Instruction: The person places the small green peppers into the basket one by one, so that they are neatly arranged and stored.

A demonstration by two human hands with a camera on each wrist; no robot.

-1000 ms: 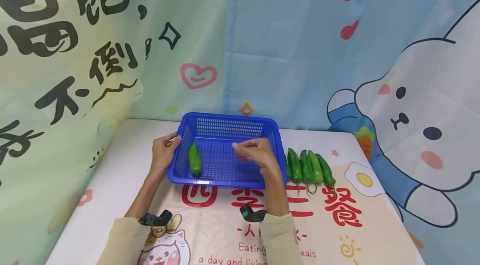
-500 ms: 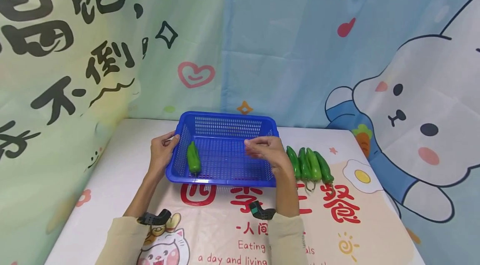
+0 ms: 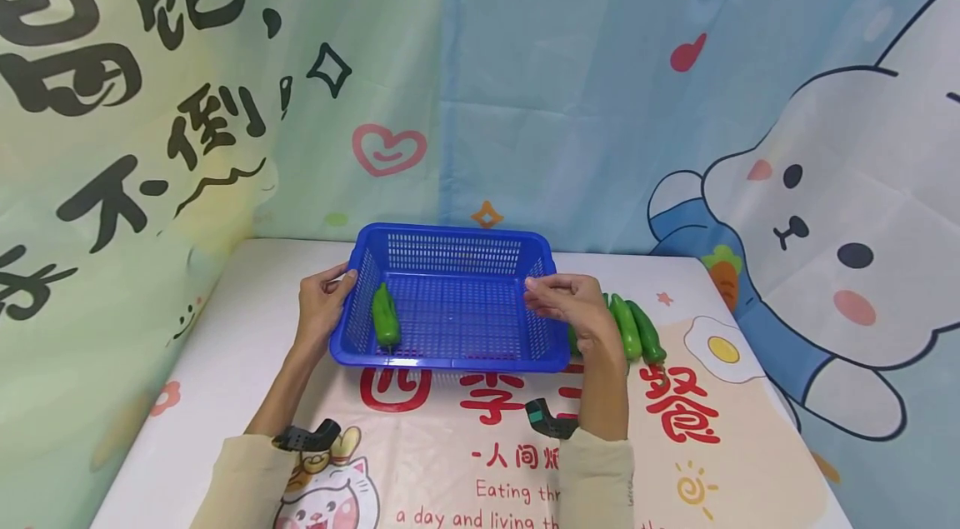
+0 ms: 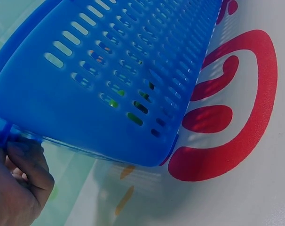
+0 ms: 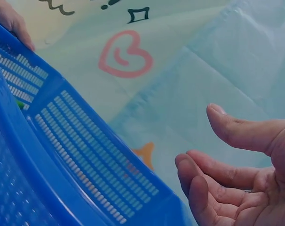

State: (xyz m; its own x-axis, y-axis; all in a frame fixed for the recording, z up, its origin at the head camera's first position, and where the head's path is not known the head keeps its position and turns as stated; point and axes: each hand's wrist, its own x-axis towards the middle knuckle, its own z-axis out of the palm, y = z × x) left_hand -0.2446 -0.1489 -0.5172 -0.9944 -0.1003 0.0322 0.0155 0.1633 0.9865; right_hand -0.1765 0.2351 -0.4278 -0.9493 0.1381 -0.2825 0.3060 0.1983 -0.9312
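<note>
A blue plastic basket [image 3: 457, 319] with slotted walls stands tilted towards me on the table. One green pepper [image 3: 386, 321] lies inside it, near the left wall. My left hand [image 3: 320, 311] grips the basket's left rim, thumb on top; in the left wrist view this left hand [image 4: 21, 183] shows at the lower left corner. Above the right rim hovers my right hand [image 3: 576, 311], holding nothing. The right wrist view has the right hand [image 5: 234, 176] with thumb and fingers apart and loosely bent. Several green peppers [image 3: 637, 331] lie right of the basket, some hidden behind this hand.
A printed tablecloth [image 3: 465, 462] with red lettering covers the table. Directly behind the basket hangs a printed curtain [image 3: 525, 137]. A wrist camera [image 3: 551, 421] is strapped on the right arm, and another wrist camera [image 3: 307, 436] on the left.
My right hand has moved right, from over the basket's middle to its right rim, now covering some of the loose peppers. The left hand keeps its grip on the rim.
</note>
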